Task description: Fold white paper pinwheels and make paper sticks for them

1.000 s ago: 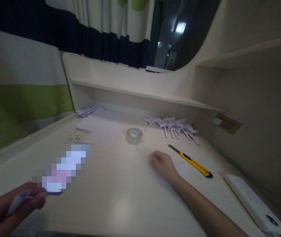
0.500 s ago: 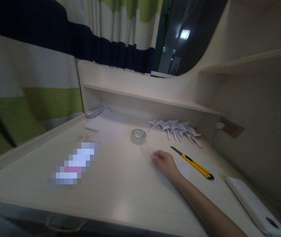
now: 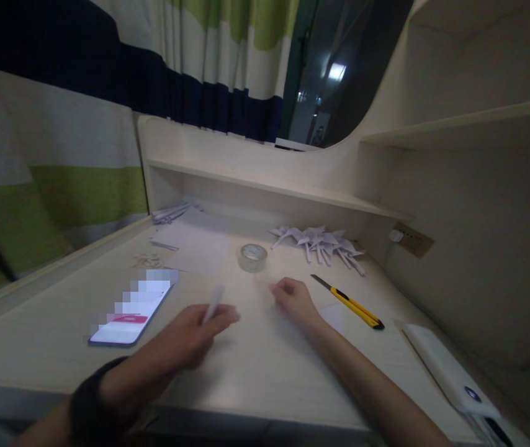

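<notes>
My left hand [image 3: 200, 332], with a dark band on the wrist, is closed around a slim white rolled paper stick [image 3: 213, 304] that points up and away. To its right, my right hand [image 3: 293, 298] rests low over the desk with thumb and fingertips pinched together. Whatever is between those fingertips is too faint and blurred to make out. Just beyond them stands a roll of clear tape [image 3: 252, 257]. A yellow utility knife [image 3: 353, 304] with its blade out lies right of my right hand, and a small piece of white paper [image 3: 332, 315] lies partly behind my forearm.
White paper pinwheels [image 3: 323, 239] lie in a row at the back right. At the back left are paper sheets [image 3: 200, 239], rolled paper sticks [image 3: 172, 213] and small pale pieces [image 3: 148, 261]. A lit phone [image 3: 130, 316] lies left, a long white device [image 3: 446, 366] right.
My left hand has come into view from the lower left, holding the paper stick. My right hand stays pinched near the tape roll. The whole view has shifted slightly.
</notes>
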`<state>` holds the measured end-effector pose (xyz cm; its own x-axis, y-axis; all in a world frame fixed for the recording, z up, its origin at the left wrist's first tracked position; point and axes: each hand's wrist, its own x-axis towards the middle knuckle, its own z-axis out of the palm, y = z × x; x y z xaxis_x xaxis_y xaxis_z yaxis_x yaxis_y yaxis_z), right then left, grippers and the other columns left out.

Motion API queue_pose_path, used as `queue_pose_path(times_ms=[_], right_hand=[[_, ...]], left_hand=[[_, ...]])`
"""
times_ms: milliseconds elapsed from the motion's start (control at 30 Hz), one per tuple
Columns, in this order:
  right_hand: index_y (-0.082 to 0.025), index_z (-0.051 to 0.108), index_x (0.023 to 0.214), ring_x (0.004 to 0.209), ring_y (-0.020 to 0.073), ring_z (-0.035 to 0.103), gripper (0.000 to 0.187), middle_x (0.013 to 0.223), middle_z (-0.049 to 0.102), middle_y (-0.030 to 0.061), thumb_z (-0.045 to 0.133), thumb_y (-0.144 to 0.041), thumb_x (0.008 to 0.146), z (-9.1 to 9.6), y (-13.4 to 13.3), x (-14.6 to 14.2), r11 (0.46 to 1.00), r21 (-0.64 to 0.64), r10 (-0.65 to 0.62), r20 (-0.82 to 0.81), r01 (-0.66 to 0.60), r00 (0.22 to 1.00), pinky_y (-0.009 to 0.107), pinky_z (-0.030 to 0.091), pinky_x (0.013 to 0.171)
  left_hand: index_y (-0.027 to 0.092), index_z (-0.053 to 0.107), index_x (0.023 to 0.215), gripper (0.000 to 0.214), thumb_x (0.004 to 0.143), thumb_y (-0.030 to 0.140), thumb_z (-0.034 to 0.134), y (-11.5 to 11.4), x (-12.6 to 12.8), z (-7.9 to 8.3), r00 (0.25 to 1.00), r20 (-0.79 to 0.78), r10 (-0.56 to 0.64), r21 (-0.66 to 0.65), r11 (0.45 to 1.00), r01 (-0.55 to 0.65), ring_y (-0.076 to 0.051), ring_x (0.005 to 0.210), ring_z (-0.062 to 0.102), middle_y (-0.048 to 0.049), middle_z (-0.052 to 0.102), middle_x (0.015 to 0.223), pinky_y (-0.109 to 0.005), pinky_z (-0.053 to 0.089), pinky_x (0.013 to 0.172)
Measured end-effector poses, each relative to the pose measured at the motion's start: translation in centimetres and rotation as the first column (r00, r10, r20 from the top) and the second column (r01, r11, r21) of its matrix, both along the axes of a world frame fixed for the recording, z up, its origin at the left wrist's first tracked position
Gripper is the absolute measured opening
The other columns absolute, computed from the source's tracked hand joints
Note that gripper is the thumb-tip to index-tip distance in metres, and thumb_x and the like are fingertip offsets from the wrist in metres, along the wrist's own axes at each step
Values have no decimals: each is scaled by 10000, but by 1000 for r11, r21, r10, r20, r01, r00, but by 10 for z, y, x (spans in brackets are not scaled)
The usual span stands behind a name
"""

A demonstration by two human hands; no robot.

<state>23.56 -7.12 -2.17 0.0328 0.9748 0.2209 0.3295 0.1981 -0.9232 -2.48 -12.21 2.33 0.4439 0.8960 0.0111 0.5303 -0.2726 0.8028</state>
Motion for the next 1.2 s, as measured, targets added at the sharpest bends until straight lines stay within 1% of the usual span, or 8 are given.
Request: queue_pose_path(times_ms=[167, 267, 400, 667, 900, 1000, 1100, 1200], right_hand=[[-182, 492, 557, 323, 68, 348, 352, 396, 457, -60, 606, -463, 736, 2, 0, -13, 999, -36, -28, -164, 23, 986, 191, 232, 333], [-183, 500, 552, 305, 67, 329, 334, 366, 435, -66, 613, -458, 704, 3, 1, -19, 998, -49, -49, -201, 39, 978, 193, 201, 322], [-179, 525, 548, 301, 64, 309, 268, 340, 397, -80, 609, -410, 655, 7, 5, -29, 996, -58, -87, -280, 73, 956, 191, 179, 322], [-195, 496, 557, 269, 63, 272, 266, 313, 342, -101, 587, -428, 647, 24, 12, -52, 989, -92, -144, -417, 116, 897, 192, 156, 290], [-184, 515, 607, 275, 59, 263, 359, 325, 357, -98, 633, -516, 677, 28, 16, -61, 996, -66, -85, -434, 62, 897, 190, 148, 287], [-180, 559, 728, 300, 78, 314, 394, 379, 412, -81, 531, -571, 771, 32, 16, -43, 996, -8, -88, -289, 90, 953, 196, 207, 316], [-179, 607, 857, 432, 124, 498, 355, 521, 571, -12, 492, -514, 830, 36, 10, 10, 978, 94, -199, 191, 184, 961, 222, 355, 442], [-175, 659, 860, 801, 210, 616, 251, 832, 682, 95, 535, -391, 827, 37, -2, 81, 935, 205, -341, 750, 291, 567, 271, 407, 672]], left_hand=[[118, 615, 982, 444, 858, 514, 454, 38, 82, -14, 945, 278, 173, -232, 967, -109, -141, 519, 538, -66, 621, 710, -243, 386, 447], [158, 603, 988, 302, 728, 293, 674, 52, 84, -23, 953, 237, 191, 153, 961, -231, -198, 782, 610, -70, 639, 876, -306, 476, 686], [221, 604, 1001, 308, 711, 211, 706, 53, 79, -20, 986, -25, 163, 637, 763, -110, -226, 957, 596, -50, 622, 1063, -320, 450, 822], [199, 635, 914, 153, 905, 239, 488, 67, 74, -20, 935, -236, 264, 846, 529, 64, -199, 705, 634, -40, 676, 811, -271, 400, 568], [232, 653, 955, 226, 916, 194, 434, 77, 60, -12, 961, -204, 187, 855, 513, 82, -183, 760, 644, -34, 693, 879, -247, 397, 587], [212, 653, 918, 171, 889, 259, 492, 88, 55, -9, 971, -89, 220, 818, 573, -55, -202, 780, 650, -48, 703, 866, -256, 409, 621], [201, 639, 825, 208, 853, 381, 538, 101, 49, -1, 948, 2, 318, 716, 661, -223, -206, 695, 635, -36, 690, 751, -266, 396, 608], [206, 635, 777, 205, 808, 397, 568, 111, 43, 8, 947, 53, 318, 636, 720, -277, -180, 632, 595, -13, 674, 731, -262, 383, 604]])
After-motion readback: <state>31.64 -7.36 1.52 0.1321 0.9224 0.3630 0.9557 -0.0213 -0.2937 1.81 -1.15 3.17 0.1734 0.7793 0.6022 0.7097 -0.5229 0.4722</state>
